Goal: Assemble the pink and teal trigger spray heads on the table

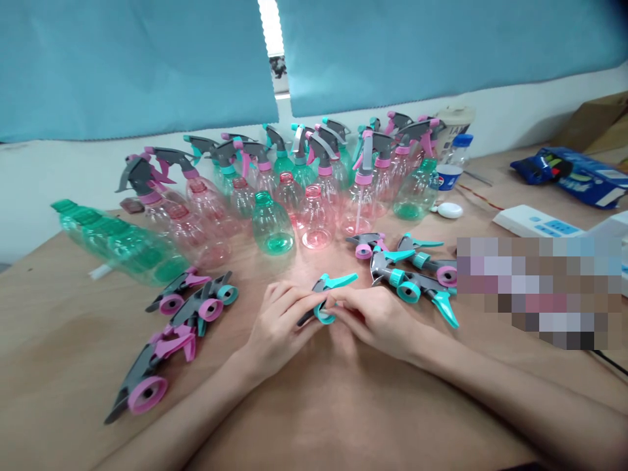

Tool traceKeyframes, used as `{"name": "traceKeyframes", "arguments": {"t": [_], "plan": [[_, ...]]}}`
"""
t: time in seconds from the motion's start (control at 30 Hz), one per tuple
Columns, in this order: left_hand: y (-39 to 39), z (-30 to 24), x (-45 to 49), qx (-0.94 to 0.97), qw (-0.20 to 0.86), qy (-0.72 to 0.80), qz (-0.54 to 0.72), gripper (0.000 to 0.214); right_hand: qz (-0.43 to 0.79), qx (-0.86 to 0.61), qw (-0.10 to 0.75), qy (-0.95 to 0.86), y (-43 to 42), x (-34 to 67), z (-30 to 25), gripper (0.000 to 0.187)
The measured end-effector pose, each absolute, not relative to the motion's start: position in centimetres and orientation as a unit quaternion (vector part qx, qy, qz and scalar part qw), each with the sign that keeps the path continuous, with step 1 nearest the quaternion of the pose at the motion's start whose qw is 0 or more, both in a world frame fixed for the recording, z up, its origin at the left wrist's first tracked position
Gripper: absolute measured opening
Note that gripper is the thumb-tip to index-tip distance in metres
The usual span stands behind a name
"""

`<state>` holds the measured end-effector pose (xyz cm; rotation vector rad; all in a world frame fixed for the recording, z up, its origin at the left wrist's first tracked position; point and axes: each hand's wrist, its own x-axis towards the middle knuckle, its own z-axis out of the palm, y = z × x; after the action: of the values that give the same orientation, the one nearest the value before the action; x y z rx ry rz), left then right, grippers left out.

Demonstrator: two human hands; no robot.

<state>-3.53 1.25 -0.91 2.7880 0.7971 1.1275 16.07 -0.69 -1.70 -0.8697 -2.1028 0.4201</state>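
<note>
My left hand (282, 320) is closed around a grey and turquoise trigger spray head (320, 285), low over the table's middle. Its turquoise collar (324, 316) faces me. At that collar's opening, my right hand (375, 317) has its thumb and forefinger pinched together; whatever is between the fingertips is too small or hidden to tell. To the left lie several loose spray heads, mostly pink-collared, such as a pink one (148, 394). More loose heads, including a turquoise one (408, 292), lie beside my right hand.
Behind my hands stand open bottles, like a green bottle (273, 229) and a pink bottle (316, 222), and many bottles with heads fitted. Green bottles (120, 242) lie in a row at left. At right are a power strip (537, 221), a blue packet (572, 175) and a Pepsi-labelled bottle (449, 171).
</note>
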Motion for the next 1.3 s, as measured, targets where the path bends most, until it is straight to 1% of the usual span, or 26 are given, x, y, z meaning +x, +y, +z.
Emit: {"name": "traceKeyframes", "arguments": {"t": [0.13, 0.23, 0.37, 0.53, 0.63, 0.7, 0.8, 0.9, 1.0, 1.13, 1.3], "plan": [[1.3, -1.0, -3.5, 0.903, 0.022, 0.262, 0.341, 0.022, 0.138, -0.358, 0.361, -0.850, -0.5, 16.4, -1.9, 0.025], [1.4, -1.0, -3.5, 0.908, 0.031, 0.276, 0.315, 0.021, 0.112, -0.360, 0.354, -0.856, -0.3, 16.5, -2.2, 0.028], [1.5, -1.0, -3.5, 0.909, 0.041, 0.292, 0.296, 0.022, 0.099, -0.363, 0.345, -0.860, -0.1, 16.6, -2.6, 0.028], [1.8, -0.8, -3.7, 0.888, 0.054, 0.365, 0.274, 0.026, 0.119, -0.376, 0.361, -0.845, -0.5, 16.3, -2.3, 0.025], [1.9, -0.7, -4.0, 0.868, 0.066, 0.406, 0.276, 0.027, 0.136, -0.380, 0.368, -0.838, -0.7, 16.3, -2.2, 0.026], [1.9, -0.6, -4.1, 0.863, 0.070, 0.411, 0.284, 0.026, 0.143, -0.406, 0.357, -0.829, -0.5, 16.3, -2.3, 0.027], [1.9, -0.6, -4.2, 0.843, 0.076, 0.434, 0.308, 0.024, 0.161, -0.439, 0.319, -0.824, -0.2, 16.5, -2.5, 0.024], [2.0, -0.6, -4.1, 0.820, 0.082, 0.461, 0.328, 0.023, 0.163, -0.415, 0.292, -0.846, -0.2, 16.5, -2.5, 0.021], [2.1, -0.6, -4.0, 0.815, 0.085, 0.466, 0.332, 0.022, 0.181, -0.384, 0.284, -0.860, -0.4, 16.5, -2.3, 0.014], [1.9, -0.5, -4.0, 0.814, 0.090, 0.465, 0.335, 0.022, 0.230, -0.373, 0.288, -0.852, -0.4, 16.7, -1.7, 0.025], [1.9, -0.5, -3.9, 0.813, 0.094, 0.468, 0.333, 0.023, 0.246, -0.415, 0.257, -0.837, -0.2, 16.6, -1.1, 0.029]]}}
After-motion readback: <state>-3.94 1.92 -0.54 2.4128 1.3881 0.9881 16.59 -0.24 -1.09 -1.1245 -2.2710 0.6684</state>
